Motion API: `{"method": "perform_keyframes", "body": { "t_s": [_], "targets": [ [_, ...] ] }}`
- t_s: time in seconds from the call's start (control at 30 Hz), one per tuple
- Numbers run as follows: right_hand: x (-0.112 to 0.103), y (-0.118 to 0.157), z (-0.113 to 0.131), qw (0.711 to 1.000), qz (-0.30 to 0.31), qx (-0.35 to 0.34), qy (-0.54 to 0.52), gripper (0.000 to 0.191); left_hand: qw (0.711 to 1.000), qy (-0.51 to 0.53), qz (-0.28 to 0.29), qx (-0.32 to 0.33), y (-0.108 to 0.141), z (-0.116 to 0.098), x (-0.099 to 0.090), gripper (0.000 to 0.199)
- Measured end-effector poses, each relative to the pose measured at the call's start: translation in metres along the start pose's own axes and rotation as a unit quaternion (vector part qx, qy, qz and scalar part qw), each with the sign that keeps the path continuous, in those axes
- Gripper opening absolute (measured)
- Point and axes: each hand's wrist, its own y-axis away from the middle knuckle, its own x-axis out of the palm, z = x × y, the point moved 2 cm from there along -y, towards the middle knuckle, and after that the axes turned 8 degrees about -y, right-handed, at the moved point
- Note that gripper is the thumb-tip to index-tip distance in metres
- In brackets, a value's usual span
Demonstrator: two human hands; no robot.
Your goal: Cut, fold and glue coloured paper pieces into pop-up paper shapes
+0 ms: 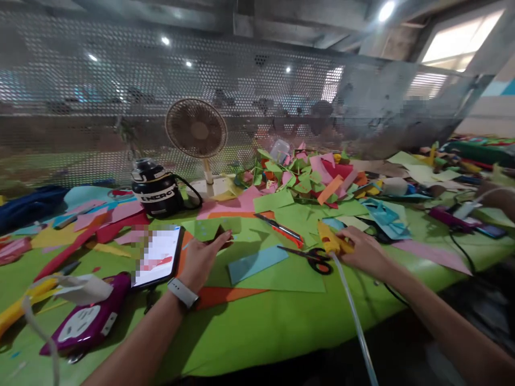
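My right hand (360,247) is wrapped round a yellow glue gun (329,239), whose pale cord (354,305) runs down toward the table's front edge. At the left, my left hand (201,261) wears a watch (183,292) and pinches a small dark green piece of paper (209,227); its exact shape is partly hidden by the fingers. Between the hands lie black-handled scissors (317,260), an orange utility knife (284,231) and a light blue paper strip (257,264), on green paper sheets (298,281). A tablet (159,254) rests beside my left wrist.
A purple power strip (94,316) sits at the lower left, near another yellow tool (24,303). Behind stand a black bottle (155,190) and a small fan (197,131). Coloured paper scraps (298,174) are heaped before a perforated metal screen (241,86).
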Motion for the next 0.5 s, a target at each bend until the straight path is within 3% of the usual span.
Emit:
{"method": "perform_keyframes", "body": {
  "t_s": [0.17,0.5],
  "targets": [
    [-0.015,0.025,-0.042,0.995,-0.025,0.094,0.022,0.033,0.999,0.042,0.000,-0.019,-0.001,0.005,0.001,0.024],
    [-0.024,0.011,-0.055,0.977,-0.041,0.181,0.107,0.040,0.996,0.084,-0.016,-0.021,-0.001,0.001,-0.004,0.028]
  ]
}}
